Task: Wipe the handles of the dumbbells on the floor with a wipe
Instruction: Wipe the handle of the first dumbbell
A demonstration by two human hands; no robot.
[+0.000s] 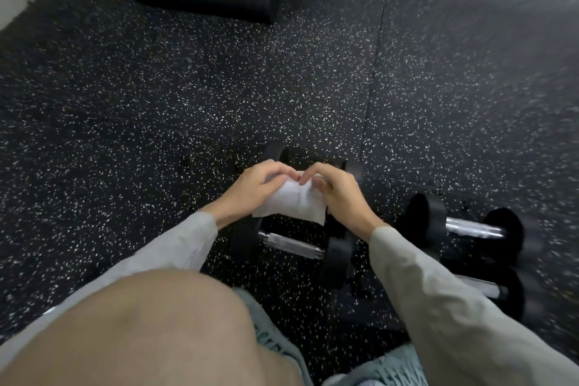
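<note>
Wipe [296,202] is pinched at its top edge by left hand [255,186] and right hand [340,193], each grip closed on it, above dumbbells [291,244] on the floor [188,103], probably being folded for handles.

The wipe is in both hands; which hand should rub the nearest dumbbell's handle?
Probably the right hand: it hangs almost above the chrome handle, and the wipe trails toward it. The left hand sits further off.
</note>
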